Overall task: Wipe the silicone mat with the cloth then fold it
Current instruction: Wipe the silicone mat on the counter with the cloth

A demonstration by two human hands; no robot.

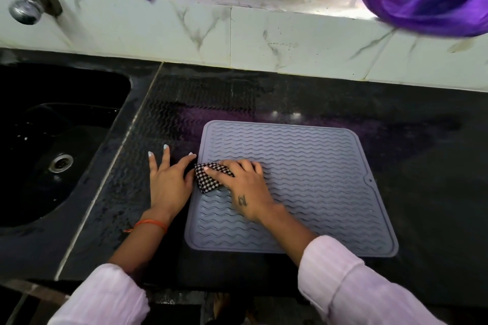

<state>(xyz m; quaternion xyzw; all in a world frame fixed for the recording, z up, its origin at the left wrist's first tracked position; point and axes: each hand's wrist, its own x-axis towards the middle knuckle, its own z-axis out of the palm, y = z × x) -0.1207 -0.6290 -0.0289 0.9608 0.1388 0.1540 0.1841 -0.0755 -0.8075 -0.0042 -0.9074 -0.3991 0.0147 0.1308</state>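
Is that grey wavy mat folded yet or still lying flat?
Spread flat: the grey ribbed silicone mat shows all four corners on the black counter, no fold anywhere.

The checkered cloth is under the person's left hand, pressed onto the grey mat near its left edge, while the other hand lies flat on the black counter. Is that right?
Not quite. In the head view the right hand presses the checkered cloth onto the grey mat near its left edge; the left hand lies flat on the black counter.

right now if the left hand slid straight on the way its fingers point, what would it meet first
Probably nothing soon: the left hand lies flat on the black counter, fingers pointing toward the tiled wall. Only bare counter shows ahead until that wall.
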